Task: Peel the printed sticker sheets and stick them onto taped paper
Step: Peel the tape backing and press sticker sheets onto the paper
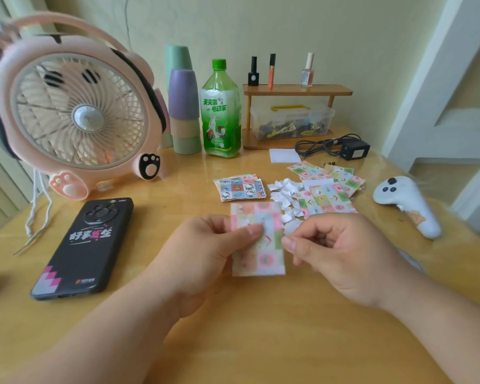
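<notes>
Tutor: Left hand (205,250) pinches the sticker sheet (269,259) above the table (233,342); right hand (338,253) curls at its right edge, contents impossible to tell.
Student: Risk?
Tutor: A skewed pull may tear or crease the sticker.

Two hands, a left hand (203,256) and a right hand (344,259), had one sticker sheet (269,259) between them. Beyond stood one fan (81,115), one green bottle (221,115) and three cosmetic bottles (272,70); left of them lay one phone (86,245)
</notes>
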`<action>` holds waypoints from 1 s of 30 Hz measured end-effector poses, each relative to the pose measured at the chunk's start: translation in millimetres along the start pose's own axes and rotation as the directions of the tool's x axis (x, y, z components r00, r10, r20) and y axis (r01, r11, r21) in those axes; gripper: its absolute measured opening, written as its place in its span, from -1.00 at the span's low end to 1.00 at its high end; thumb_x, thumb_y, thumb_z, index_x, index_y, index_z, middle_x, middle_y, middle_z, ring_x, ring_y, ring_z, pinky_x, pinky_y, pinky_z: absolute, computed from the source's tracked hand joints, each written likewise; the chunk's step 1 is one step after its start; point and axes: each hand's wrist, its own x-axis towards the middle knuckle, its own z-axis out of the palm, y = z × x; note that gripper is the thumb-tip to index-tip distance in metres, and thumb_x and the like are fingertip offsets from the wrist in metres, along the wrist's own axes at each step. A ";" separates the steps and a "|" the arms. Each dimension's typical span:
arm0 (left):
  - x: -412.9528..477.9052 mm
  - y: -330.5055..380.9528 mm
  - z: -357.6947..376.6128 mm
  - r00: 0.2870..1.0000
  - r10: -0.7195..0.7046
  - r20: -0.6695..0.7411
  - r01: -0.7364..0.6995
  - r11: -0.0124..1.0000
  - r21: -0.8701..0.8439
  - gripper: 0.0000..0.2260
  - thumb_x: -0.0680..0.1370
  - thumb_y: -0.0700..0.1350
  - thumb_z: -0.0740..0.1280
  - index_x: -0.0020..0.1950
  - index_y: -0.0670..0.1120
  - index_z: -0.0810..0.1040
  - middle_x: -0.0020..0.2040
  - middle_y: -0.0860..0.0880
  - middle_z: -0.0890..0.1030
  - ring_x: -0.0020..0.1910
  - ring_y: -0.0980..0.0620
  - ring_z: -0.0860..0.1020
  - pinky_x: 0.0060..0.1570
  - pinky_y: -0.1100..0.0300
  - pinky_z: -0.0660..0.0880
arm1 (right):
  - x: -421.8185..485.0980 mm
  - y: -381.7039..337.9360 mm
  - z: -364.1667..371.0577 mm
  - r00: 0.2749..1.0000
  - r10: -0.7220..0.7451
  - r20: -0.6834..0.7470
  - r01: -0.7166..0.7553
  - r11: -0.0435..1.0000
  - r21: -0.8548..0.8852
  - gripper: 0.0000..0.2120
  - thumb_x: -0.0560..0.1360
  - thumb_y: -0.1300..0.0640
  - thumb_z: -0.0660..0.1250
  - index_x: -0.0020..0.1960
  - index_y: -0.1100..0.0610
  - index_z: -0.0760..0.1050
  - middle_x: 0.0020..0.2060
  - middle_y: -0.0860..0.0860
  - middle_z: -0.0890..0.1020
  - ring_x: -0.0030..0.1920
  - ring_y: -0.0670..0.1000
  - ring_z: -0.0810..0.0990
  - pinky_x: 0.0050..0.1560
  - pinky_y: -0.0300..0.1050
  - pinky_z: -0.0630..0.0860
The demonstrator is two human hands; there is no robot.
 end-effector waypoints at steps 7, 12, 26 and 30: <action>18.6 5.8 -21.1 0.920 0.002 -0.392 -0.113 0.959 -0.261 -0.82 0.59 -0.38 0.33 0.15 -0.20 0.58 -0.04 -0.21 0.74 -0.05 -0.16 0.73 0.04 -0.06 0.65 | 28.4 -11.9 -4.3 0.987 0.062 -0.150 -0.103 0.954 -0.283 -0.84 0.50 0.15 0.47 -0.25 0.04 0.65 -0.36 -0.09 0.66 -0.39 -0.16 0.55 -0.32 -0.28 0.49; 17.0 7.4 -19.8 0.940 -0.021 -0.342 -0.076 0.960 -0.271 -0.83 0.59 -0.40 0.30 0.14 -0.22 0.57 -0.07 -0.23 0.74 -0.02 -0.22 0.72 0.09 -0.11 0.64 | 86.5 -12.7 12.1 0.999 0.023 0.043 0.012 0.728 -0.686 -0.87 0.57 -0.01 0.36 0.04 -0.03 0.66 0.01 -0.12 0.65 0.07 -0.06 0.58 0.07 -0.08 0.52; 29.5 9.1 -31.4 0.956 -0.133 -0.262 0.031 0.932 -0.360 -0.90 0.59 -0.36 0.33 0.10 -0.29 0.55 -0.12 -0.30 0.72 -0.19 -0.19 0.74 -0.13 -0.09 0.68 | 166.1 14.9 22.3 0.931 0.157 0.330 0.176 0.598 -0.781 -0.67 0.62 -0.18 0.27 0.28 -0.10 0.62 0.28 -0.14 0.63 0.26 -0.01 0.57 0.26 0.05 0.52; 28.6 8.1 -31.0 0.960 -0.133 -0.248 0.040 0.937 -0.347 -0.90 0.59 -0.36 0.33 0.09 -0.29 0.57 -0.10 -0.30 0.72 -0.16 -0.20 0.74 -0.11 -0.07 0.68 | 168.5 15.7 19.4 0.925 0.166 0.342 0.164 0.639 -0.752 -0.73 0.62 -0.20 0.24 0.13 -0.14 0.67 0.19 -0.11 0.68 0.19 -0.01 0.61 0.20 0.06 0.55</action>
